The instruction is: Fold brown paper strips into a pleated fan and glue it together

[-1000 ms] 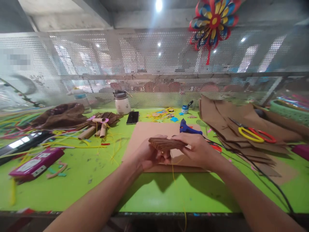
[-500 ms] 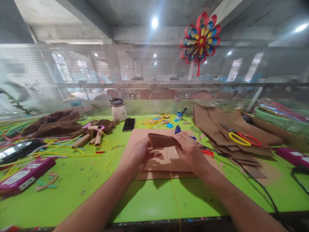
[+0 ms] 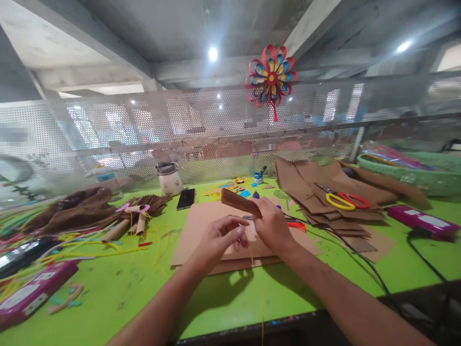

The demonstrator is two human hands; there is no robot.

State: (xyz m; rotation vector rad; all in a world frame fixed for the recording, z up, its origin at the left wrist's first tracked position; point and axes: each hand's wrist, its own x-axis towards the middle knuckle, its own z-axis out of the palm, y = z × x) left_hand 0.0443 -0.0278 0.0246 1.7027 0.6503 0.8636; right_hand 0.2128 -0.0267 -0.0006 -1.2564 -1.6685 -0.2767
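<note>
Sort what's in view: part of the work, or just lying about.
Part of the work:
- pleated brown paper, held in the right hand
- cardboard beneath the hands

Probably just lying about:
- dark phone
- pale lidded bottle

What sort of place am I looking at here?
Probably a craft workspace: yellow-and-red scissors lie on brown paper sheets on the green table, a looped-petal flower decoration shows above, and the right hand holds folded brown paper.
</note>
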